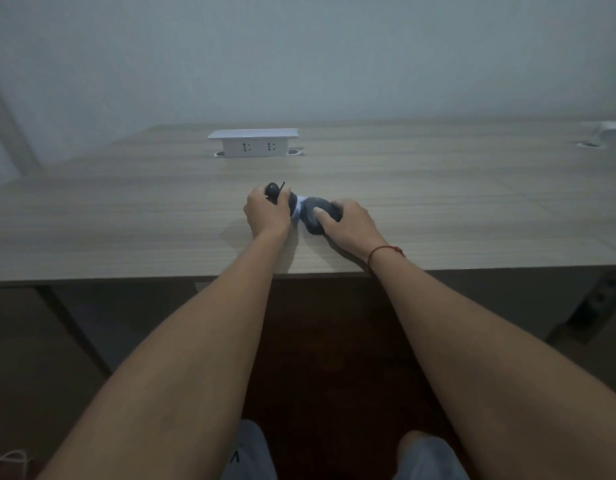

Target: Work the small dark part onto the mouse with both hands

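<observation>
- A dark bundle (308, 213), seemingly soft cloth with a white band showing at its middle, is being held on the desk (126, 216), a little in from the front edge and roughly central; what it is exactly cannot be told.
- Its left end, a rounded black part with a thin black strand sticking up, is being gripped by the left hand (266, 211), fingers curled round it.
- Its right end, a grey lump, is being clasped by the right hand (348, 225), thumb laid across the top and fingers wrapped behind.
- The work is being judged as midway: the bundle is being handled at both ends, neither hand is being freed, and nothing is being set aside as finished.
- A red cord (386, 254) is being worn on the right wrist.
- Open desk is being left on both sides of the hands and behind them; the front edge is lying near the wrists, so little room is being left toward the body.
- A white socket box (253, 143) is standing well behind the bundle, and a second white piece (611, 128) is being cut off at the far right corner.
</observation>
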`<state>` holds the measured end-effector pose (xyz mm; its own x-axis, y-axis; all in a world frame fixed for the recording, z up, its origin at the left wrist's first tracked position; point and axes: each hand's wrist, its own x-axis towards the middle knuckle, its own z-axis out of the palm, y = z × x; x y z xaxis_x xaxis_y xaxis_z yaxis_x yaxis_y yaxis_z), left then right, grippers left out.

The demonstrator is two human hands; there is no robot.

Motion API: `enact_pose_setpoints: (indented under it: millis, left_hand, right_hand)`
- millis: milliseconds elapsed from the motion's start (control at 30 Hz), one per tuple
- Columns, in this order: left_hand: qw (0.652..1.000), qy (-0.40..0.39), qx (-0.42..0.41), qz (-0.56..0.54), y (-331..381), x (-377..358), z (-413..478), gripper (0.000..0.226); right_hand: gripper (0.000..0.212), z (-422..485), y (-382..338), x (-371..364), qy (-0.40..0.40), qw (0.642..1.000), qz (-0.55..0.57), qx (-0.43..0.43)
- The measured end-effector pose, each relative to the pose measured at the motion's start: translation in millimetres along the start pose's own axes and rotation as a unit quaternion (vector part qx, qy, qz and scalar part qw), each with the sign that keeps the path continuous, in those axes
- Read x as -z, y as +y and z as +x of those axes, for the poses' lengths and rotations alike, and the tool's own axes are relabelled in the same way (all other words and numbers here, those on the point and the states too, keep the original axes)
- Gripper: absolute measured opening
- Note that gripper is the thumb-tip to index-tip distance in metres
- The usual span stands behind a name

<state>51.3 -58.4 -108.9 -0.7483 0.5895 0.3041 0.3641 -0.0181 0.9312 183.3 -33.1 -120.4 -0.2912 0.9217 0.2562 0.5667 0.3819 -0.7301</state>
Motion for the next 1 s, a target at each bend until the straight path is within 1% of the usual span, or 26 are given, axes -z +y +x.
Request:
enact_pose_setpoints:
  millis: [67, 133, 167, 267, 367, 467, 533, 567, 633, 733, 767, 900, 1000]
  left_hand:
    - [1.0, -0.015, -0.02, 0.001, -2, 3, -2, 0.021]
    - [0.998, -0.031, -0.047, 0.013, -4, 8, -5, 0.028]
    - [0.997, -0.04, -0.065, 0.015, -4, 11, -6, 0.03]
    - [0.99, -0.059, -0.13, 0.011, 4, 19, -11, 0.027]
    - [0.981, -0.052, -0.182, 0.034, 12, 17, -9, 0.024]
    - [0.975, -0.059, -0.163, 0.138, 6, 15, 1, 0.024]
    - [0.971, -0.063, -0.146, 0.181, 3, 15, 6, 0.027]
    - [0.968, -0.064, -0.153, 0.191, 6, 14, 5, 0.027]
    - [0.964, -0.059, -0.181, 0.185, 16, 13, 1, 0.026]
    - [0.969, -0.044, -0.202, 0.132, 22, 12, -5, 0.025]
    - [0.969, -0.046, -0.204, 0.134, 19, 12, -6, 0.026]
    - [0.955, -0.077, -0.163, 0.236, 12, 18, -1, 0.031]
    - [0.957, -0.064, -0.187, 0.214, 25, 20, 3, 0.027]
  right_hand:
    - [0.055, 0, -1, -2, -0.003, 1.0, -0.021, 0.001]
    - [0.065, 0, -2, -2, -0.014, 0.999, -0.043, 0.003]
    - [0.064, 1, -2, -2, -0.017, 0.998, -0.052, 0.004]
    - [0.051, 4, -1, -1, -0.01, 0.998, -0.059, 0.008]
    - [0.051, 5, -1, 3, -0.016, 0.999, -0.027, 0.018]
    - [0.064, 2, 3, 9, -0.04, 0.999, 0.028, 0.014]
    - [0.072, 1, 5, 13, -0.05, 0.997, 0.061, 0.006]
    - [0.072, 1, 5, 15, -0.053, 0.996, 0.074, 0.003]
    - [0.068, 1, 4, 16, -0.06, 0.993, 0.102, -0.007]
    - [0.064, 2, 5, 17, -0.077, 0.989, 0.128, -0.015]
    - [0.064, 3, 6, 18, -0.08, 0.987, 0.136, -0.017]
    - [0.073, 5, 7, 18, -0.087, 0.988, 0.125, -0.007]
    - [0.077, 7, 5, 17, -0.1, 0.988, 0.117, -0.004]
